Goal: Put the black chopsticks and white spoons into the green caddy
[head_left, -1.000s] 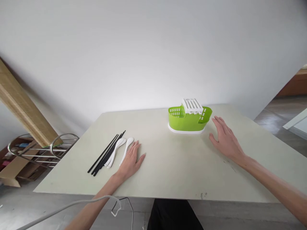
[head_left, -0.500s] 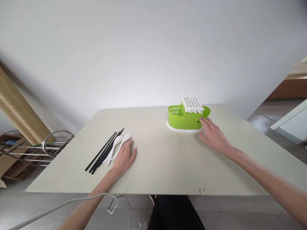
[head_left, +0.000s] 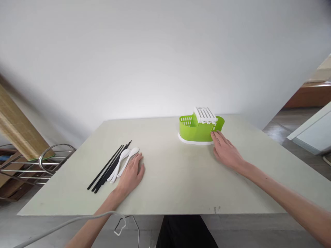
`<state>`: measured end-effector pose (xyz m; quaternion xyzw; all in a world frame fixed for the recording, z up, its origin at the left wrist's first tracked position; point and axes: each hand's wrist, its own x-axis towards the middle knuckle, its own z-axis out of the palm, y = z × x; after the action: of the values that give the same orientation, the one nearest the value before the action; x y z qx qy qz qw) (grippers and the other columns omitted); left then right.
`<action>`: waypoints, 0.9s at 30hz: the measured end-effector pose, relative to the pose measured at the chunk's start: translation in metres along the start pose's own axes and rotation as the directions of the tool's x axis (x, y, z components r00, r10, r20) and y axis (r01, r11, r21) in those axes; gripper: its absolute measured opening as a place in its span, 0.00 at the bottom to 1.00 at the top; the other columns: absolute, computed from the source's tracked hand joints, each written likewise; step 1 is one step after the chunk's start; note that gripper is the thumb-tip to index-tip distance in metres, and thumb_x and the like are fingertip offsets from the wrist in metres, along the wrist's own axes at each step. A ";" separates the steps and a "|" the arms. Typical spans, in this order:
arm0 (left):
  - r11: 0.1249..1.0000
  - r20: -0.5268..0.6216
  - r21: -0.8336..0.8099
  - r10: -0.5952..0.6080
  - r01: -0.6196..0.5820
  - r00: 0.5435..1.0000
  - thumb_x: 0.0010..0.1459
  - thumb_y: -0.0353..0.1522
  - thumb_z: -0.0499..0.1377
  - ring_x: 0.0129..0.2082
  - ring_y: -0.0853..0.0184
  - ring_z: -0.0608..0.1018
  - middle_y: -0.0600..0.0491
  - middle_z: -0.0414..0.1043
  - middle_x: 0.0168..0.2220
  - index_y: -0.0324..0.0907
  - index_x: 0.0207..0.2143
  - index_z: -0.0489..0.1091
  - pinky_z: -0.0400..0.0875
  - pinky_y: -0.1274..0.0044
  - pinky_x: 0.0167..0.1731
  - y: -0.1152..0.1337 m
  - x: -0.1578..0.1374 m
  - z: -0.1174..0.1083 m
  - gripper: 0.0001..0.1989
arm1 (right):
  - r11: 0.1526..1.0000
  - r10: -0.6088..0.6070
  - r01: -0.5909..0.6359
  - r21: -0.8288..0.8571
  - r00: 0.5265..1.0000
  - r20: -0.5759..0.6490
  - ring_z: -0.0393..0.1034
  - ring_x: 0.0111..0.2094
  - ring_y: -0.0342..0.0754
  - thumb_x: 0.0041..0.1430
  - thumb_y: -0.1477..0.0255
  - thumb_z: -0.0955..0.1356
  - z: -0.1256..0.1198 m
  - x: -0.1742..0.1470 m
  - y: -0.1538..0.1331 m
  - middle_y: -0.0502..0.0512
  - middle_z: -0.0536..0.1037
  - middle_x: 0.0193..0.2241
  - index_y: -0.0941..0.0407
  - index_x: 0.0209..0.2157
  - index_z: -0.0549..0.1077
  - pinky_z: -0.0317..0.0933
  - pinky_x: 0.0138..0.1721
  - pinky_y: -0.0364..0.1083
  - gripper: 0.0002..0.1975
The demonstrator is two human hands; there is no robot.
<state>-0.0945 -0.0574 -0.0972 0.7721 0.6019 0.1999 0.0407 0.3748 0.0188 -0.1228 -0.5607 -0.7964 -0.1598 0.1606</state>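
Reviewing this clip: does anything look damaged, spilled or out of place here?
Two minor oddities: dark marks near the front edge of the pale table, chips or stains, I can't tell which; and a loose-looking cable crossing in front of the left forearm. No spill shows, and the green basket stands upright.

Probably a room in a home: spoons (head_left: 125, 153), chopsticks (head_left: 110, 171) and a green basket (head_left: 195, 133) on a table (head_left: 168, 186) mid-frame, a plain wall (head_left: 155, 58) behind, boxes (head_left: 19, 190) by a metal rack (head_left: 40, 161) lower left.
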 end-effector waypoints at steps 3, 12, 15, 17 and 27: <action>1.000 -0.017 -0.004 0.014 -0.014 1.000 0.73 0.40 0.48 0.72 0.52 0.65 0.43 0.66 0.69 0.43 0.62 0.63 0.65 0.54 0.68 -0.001 0.000 0.000 0.20 | 0.998 -0.021 0.019 -0.063 0.999 -0.025 0.53 0.73 0.66 0.69 0.78 0.56 0.002 0.000 -0.003 0.75 0.61 0.71 0.64 0.75 0.19 0.65 0.64 0.62 0.45; 1.000 -0.028 0.017 0.022 -0.022 0.999 0.72 0.39 0.50 0.71 0.52 0.67 0.44 0.67 0.69 0.44 0.62 0.64 0.67 0.54 0.66 -0.012 -0.003 -0.002 0.19 | 0.996 -0.009 0.007 -0.086 1.000 -0.016 0.56 0.72 0.64 0.65 0.80 0.57 0.012 0.002 0.011 0.71 0.57 0.74 0.60 0.73 0.13 0.66 0.63 0.61 0.50; 0.999 -0.027 0.022 0.026 -0.026 0.999 0.73 0.39 0.50 0.71 0.52 0.67 0.44 0.67 0.69 0.44 0.62 0.63 0.66 0.54 0.67 -0.014 -0.004 -0.002 0.19 | 0.995 0.018 -0.017 -0.101 1.000 0.005 0.55 0.72 0.65 0.66 0.79 0.58 0.016 0.002 0.023 0.73 0.60 0.71 0.61 0.74 0.16 0.67 0.61 0.61 0.49; 0.999 -0.026 0.025 0.023 -0.022 0.999 0.73 0.39 0.50 0.71 0.52 0.67 0.44 0.67 0.69 0.44 0.62 0.63 0.66 0.54 0.67 -0.015 -0.005 -0.002 0.20 | 0.993 0.038 -0.036 -0.110 0.999 0.017 0.54 0.73 0.65 0.66 0.78 0.58 0.018 0.002 0.032 0.73 0.62 0.70 0.61 0.75 0.18 0.68 0.60 0.61 0.48; 1.000 -0.007 0.031 0.004 -0.004 1.000 0.73 0.39 0.49 0.71 0.52 0.66 0.44 0.66 0.70 0.44 0.63 0.62 0.66 0.54 0.67 -0.014 -0.007 -0.001 0.20 | 0.987 0.130 -0.123 -0.102 0.989 0.065 0.52 0.73 0.64 0.63 0.74 0.60 0.031 0.005 0.076 0.74 0.61 0.71 0.65 0.77 0.38 0.71 0.59 0.60 0.44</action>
<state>-0.1094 -0.0607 -0.1026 0.7731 0.6035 0.1936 0.0261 0.4431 0.0606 -0.1428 -0.6228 -0.7556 -0.1679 0.1141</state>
